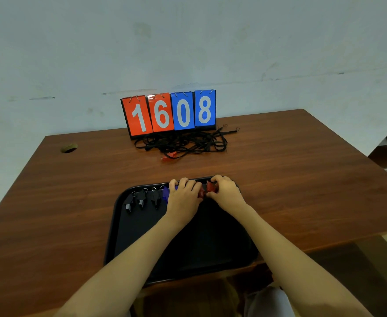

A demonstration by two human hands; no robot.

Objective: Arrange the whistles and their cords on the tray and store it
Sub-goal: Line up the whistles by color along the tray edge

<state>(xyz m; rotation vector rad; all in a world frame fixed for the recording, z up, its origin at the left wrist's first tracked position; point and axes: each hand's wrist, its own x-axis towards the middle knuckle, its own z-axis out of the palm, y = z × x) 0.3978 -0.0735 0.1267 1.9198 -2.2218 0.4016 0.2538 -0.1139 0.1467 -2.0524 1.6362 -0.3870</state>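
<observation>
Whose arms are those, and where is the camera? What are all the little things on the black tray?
The camera sits on a person's head and looks down, so the two arms belong to that person. There is only this one picture. The left hand and the right hand pinch red whistles at the far edge of a black tray, which lies on a brown table. In the same row, to the left, lie three black whistles and a blue whistle. Farther back is a tangle of black cords with one more red whistle at its near edge. Behind the cords stand flip cards showing 1608.
</observation>
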